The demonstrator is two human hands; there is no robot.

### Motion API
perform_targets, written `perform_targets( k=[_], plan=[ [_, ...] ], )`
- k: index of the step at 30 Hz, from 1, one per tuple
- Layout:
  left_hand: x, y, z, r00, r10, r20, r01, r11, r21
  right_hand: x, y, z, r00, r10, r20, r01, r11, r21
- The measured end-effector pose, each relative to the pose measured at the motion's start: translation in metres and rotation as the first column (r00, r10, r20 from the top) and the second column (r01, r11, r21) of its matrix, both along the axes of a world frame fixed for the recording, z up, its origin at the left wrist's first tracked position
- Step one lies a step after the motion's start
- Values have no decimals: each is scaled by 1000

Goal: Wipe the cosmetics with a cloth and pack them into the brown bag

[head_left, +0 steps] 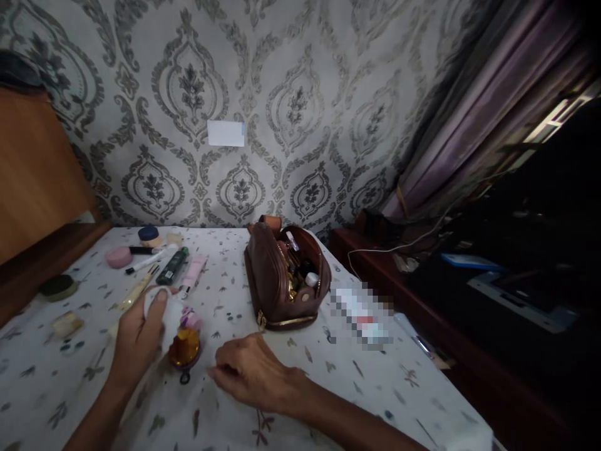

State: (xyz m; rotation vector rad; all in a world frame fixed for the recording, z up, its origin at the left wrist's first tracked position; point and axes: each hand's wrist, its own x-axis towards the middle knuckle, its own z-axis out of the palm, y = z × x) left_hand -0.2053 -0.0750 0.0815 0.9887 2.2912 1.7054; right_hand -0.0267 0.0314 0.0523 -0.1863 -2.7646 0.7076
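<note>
A white item point(174, 311) is clamped by the fingers of the left hand point(141, 322); those of the right hand point(256, 369) are curled together. Bare tabletop point(375, 382) is bounded rightward by its edge; small items point(310, 279) are held in the open bag point(265, 266).

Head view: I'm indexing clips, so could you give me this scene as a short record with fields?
left hand: holding a white item, too blurred to identify
right hand: curled, apart from the amber-coloured item; palm hidden
centre: brown bag, open, small items inside
left of the bag: green tube, pink tube, pink round container, blue-lidded jar
surface: white printed cloth
background: patterned wallpaper
</note>
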Motion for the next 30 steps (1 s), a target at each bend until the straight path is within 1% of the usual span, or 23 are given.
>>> perform_targets(
  k=[2, 3, 6, 8, 10, 12, 13, 15, 16, 17, 19, 20, 22, 24, 27, 28, 30],
  plan=[
    [-9, 0, 2, 1000, -14, 20, 14, 999, -32, -4, -1, -4, 998, -64, -7, 63, 990, -125],
    [-14, 1, 2, 1000, -24, 15, 25, 998, -51, -6, -2, -6, 994, -106, -10, 102, 975, -199],
    [-32, 1, -2, 995, -69, -69, 61, 992, -114, -14, -2, -15, 979, -206, 8, 191, 895, -403],
    [-41, 0, -7, 986, -137, -99, 116, 974, -197, -20, -2, -22, 972, -232, 36, 218, 838, -499],
    [-44, 1, -13, 963, -247, -111, 208, 938, -278, -25, -3, -26, 967, -248, 66, 242, 799, -550],
    [-42, 2, -19, 922, -367, -127, 307, 889, -340, -30, -7, -28, 959, -269, 89, 272, 787, -554],
    [-39, 3, -21, 899, -416, -137, 345, 865, -364, -32, -9, -29, 957, -275, 94, 281, 794, -539],
    [-31, 3, -24, 849, -501, -165, 400, 816, -418, -36, -15, -30, 956, -274, 102, 289, 832, -474],
    [-27, 2, -24, 824, -533, -191, 406, 791, -457, -38, -17, -30, 954, -278, 114, 300, 853, -426],
    [-22, 2, -24, 798, -560, -222, 396, 766, -507, -39, -20, -32, 948, -288, 135, 318, 871, -374],
    [-14, 0, -22, 752, -600, -274, 336, 706, -623, -43, -24, -34, 928, -325, 184, 366, 887, -280],
    [-10, 0, -20, 740, -611, -281, 298, 672, -678, -45, -26, -36, 917, -343, 205, 388, 887, -249],
    [-4, 0, -18, 752, -606, -259, 244, 621, -745, -48, -27, -39, 907, -357, 221, 404, 888, -220],
    [0, 1, -17, 782, -574, -242, 214, 612, -761, -50, -28, -41, 911, -360, 199, 399, 893, -208],
    [3, 3, -18, 807, -534, -253, 194, 643, -741, -50, -29, -45, 924, -356, 143, 380, 900, -213],
    [3, 4, -18, 812, -527, -252, 198, 655, -729, -49, -30, -46, 927, -354, 123, 374, 897, -236],
    [4, 5, -19, 819, -520, -242, 227, 682, -695, -47, -30, -48, 932, -351, 92, 361, 870, -334]
  ],
)
